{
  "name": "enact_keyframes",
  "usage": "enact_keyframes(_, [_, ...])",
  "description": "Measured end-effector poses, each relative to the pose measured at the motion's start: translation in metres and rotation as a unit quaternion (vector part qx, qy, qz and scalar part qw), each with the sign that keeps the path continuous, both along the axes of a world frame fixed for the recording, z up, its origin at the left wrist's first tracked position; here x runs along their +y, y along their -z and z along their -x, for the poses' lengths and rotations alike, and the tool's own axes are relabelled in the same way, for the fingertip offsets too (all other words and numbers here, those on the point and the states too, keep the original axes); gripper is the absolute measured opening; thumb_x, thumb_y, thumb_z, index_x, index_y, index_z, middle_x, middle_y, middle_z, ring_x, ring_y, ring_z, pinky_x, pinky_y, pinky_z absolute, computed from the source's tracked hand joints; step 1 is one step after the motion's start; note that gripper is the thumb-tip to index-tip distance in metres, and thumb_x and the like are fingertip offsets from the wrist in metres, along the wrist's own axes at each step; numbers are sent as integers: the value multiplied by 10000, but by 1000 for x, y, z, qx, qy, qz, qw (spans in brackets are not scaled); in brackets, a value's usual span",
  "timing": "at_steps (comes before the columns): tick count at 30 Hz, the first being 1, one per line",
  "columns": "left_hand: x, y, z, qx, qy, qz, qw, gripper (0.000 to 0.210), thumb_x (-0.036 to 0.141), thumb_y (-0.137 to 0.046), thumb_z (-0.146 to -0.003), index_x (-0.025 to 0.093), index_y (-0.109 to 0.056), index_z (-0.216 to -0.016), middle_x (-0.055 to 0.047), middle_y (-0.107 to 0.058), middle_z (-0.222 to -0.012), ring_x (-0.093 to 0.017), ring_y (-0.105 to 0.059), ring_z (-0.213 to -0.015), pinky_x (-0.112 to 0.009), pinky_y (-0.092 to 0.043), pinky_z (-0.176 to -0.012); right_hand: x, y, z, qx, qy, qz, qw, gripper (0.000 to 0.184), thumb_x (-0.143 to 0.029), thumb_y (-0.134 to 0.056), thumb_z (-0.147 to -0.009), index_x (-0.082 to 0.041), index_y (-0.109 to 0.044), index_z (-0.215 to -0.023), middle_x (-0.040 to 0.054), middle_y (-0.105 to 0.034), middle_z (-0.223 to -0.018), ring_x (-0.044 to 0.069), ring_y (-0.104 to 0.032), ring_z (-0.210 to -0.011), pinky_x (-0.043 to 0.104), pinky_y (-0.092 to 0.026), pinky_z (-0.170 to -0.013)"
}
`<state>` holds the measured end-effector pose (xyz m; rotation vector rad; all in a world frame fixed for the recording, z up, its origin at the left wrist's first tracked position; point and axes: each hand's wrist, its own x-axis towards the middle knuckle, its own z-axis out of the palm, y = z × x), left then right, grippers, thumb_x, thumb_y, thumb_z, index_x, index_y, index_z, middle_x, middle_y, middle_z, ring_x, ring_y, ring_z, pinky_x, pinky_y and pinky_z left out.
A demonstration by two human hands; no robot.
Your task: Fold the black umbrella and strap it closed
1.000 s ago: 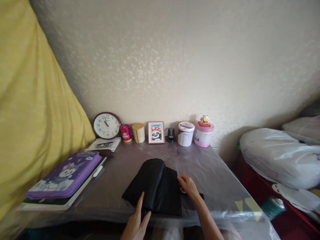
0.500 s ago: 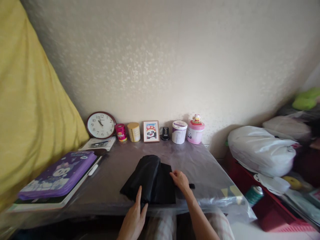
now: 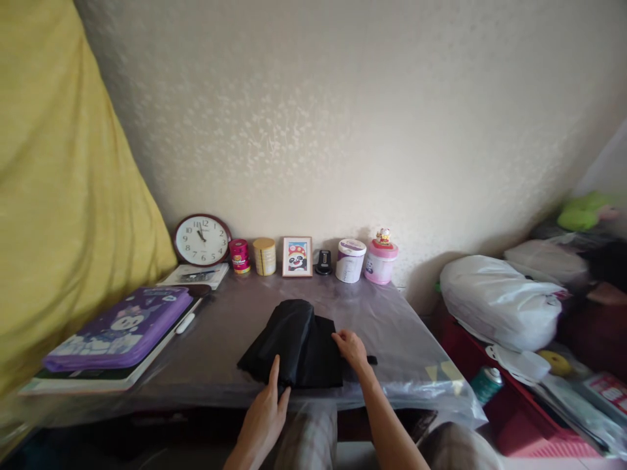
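A black folding umbrella (image 3: 294,339) lies on the plastic-covered table in front of me, its fabric loose and folded into wide panels. My left hand (image 3: 264,414) holds its near end, index finger stretched along the cloth and thumb at the bottom edge. At the right edge of the fabric, my right hand (image 3: 350,346) pinches a panel between thumb and fingers. A small black tab (image 3: 373,360) sticks out just past my right wrist. The umbrella's shaft and handle are hidden.
Along the wall stand a clock (image 3: 202,240), several canisters, a picture frame (image 3: 297,257) and a small black device (image 3: 324,262). A purple case (image 3: 120,329) lies on books at left. Right of the table, a red bin (image 3: 533,418) holds a white bag (image 3: 499,303).
The camera view has shifted slightly. Both hands keep their hold on the black umbrella, which lies in nearly the same place and shape.
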<state>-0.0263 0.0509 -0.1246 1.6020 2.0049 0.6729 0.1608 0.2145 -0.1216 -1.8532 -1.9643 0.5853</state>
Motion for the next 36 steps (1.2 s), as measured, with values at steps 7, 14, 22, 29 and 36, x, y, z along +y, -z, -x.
enact_keyframes(7, [2,3,1,-11,2,2,1000,601,247,-322,-907,142,-25,-1419,-126,-511,-1290,-164,-570,-1077,-204,-404,-843,4,3,0,5,6,9,1000,293,-389,-441,-843,-212,-664,-775,20,-672,-661,145,-630,-652,200,-358,-547])
enact_keyframes(14, [0,-2,2,-46,-2,-11,999,605,252,-333,-900,146,-46,-1421,-127,-539,-1260,-170,-575,-1070,-221,-409,-859,8,1,3,13,9,13,1000,364,-455,-418,-843,-213,-666,-729,62,-675,-681,205,-642,-746,242,-372,-585])
enact_keyframes(22, [-5,-17,-8,-179,-49,44,982,610,386,-293,-903,252,11,-1415,-2,-636,-617,-109,-496,-331,-192,-375,-343,7,6,4,111,13,-39,993,273,-375,-461,-808,-191,-619,-683,62,-667,-723,200,-616,-722,253,-375,-619])
enact_keyframes(29, [-1,-14,-24,-220,-56,45,973,587,398,-292,-895,312,-13,-1404,24,-586,-572,-94,-437,-292,-159,-287,-267,7,-7,-18,246,29,-72,966,306,-449,-486,-718,-182,-573,-597,7,-561,-559,165,-532,-589,248,-364,-551])
enact_keyframes(36, [-2,-15,-22,-191,-30,25,981,626,385,-360,-879,223,-87,-1419,-83,-680,-901,-117,-600,-481,-228,-455,-542,6,-28,-3,376,18,-9,926,379,-512,-498,-668,-152,-593,-741,-39,-485,-509,106,-447,-454,213,-319,-412])
